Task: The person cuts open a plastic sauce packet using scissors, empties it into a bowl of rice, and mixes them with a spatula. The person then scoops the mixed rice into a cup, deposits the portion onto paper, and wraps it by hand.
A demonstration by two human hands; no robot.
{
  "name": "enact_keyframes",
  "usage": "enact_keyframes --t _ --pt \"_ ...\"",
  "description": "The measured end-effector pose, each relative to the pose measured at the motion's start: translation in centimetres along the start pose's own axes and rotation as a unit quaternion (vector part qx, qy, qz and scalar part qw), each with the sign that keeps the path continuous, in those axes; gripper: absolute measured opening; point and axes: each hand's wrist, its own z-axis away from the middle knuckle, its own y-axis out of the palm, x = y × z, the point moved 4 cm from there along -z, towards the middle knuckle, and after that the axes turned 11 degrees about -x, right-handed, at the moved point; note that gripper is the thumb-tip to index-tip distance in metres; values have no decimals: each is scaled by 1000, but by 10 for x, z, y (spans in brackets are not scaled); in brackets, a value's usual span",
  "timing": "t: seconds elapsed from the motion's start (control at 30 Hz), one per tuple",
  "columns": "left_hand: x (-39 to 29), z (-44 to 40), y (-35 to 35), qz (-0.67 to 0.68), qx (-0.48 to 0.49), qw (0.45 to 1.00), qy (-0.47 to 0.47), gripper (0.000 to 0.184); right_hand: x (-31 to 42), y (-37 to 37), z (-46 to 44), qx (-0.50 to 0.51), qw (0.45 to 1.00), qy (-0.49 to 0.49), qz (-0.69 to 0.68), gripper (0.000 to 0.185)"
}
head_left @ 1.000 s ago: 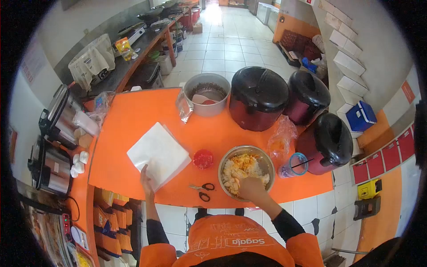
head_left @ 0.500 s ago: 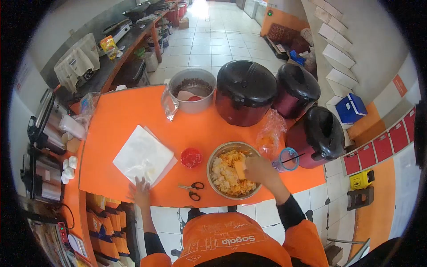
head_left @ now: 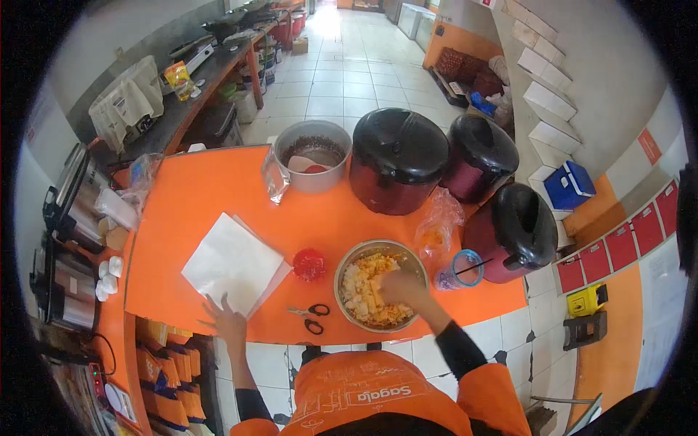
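My right hand point(head_left: 403, 289) is closed inside a steel bowl point(head_left: 340, 298) of rice point(head_left: 358, 291) mixed with orange shreds. A flat yellow-orange piece like a scraper is in its grip, mostly hidden now by the fingers and the food. With fingers spread, my left hand point(head_left: 227, 320) hovers over or touches the lower corner of a stack of white paper sheets point(head_left: 233, 258); which one I cannot tell. Between the paper and the bowl lie a red round dish point(head_left: 309, 264) and black-handled scissors point(head_left: 313, 315).
Three dark red rice containers with black lids, one of them large point(head_left: 400, 160), stand at the back right. A grey pot point(head_left: 313, 156) is beside them. Near the bowl are a plastic bag point(head_left: 440, 225) and a blue-rimmed cup point(head_left: 462, 270). Cookers point(head_left: 69, 283) line the left side.
My left hand has lifted or slid slightly, its fingers spreading at the paper's corner. My right hand has moved left and down in the bowl, with the scraper-like piece more hidden.
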Motion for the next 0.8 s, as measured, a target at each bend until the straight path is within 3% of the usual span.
enact_keyframes --t 0.07,0.13,0.17,0.2,0.23,0.3,0.33,0.4,0.53,0.6,0.73,0.8 --pt "-44 3 -49 237 -104 965 33 49 -7 -63 20 -7 1000 11 -20 26" --pt "-87 21 -67 440 -109 886 102 57 -21 -97 38 -8 999 16 -35 27" --pt "-113 41 -60 620 35 783 -22 58 -28 -111 43 -69 996 37 34 26" --pt "-138 62 -54 675 119 726 -56 59 -32 -119 44 -131 985 59 101 26" --pt "-163 84 -48 715 197 663 -101 60 -32 -114 39 -129 985 58 101 26" --pt "-200 107 -50 676 215 702 -62 61 -37 -95 15 -174 967 58 178 22" --pt "-214 115 -54 716 173 672 -77 61 -45 -76 3 -171 967 55 179 22" --pt "-222 112 -59 753 128 639 -93 60 -47 -38 -17 -101 978 -49 177 25" --pt "-236 87 -68 749 91 656 4 58 -65 -61 -45 -60 981 -133 125 22" --pt "-240 83 -66 759 78 646 12 58 -85 -71 -63 158 984 -67 52 25" --pt "-243 85 -55 785 59 616 -3 58 -89 -70 -94 154 979 -131 12 28" --pt "-245 86 -49 799 46 600 -8 58 -58 -75 -105 105 972 -206 47 29"
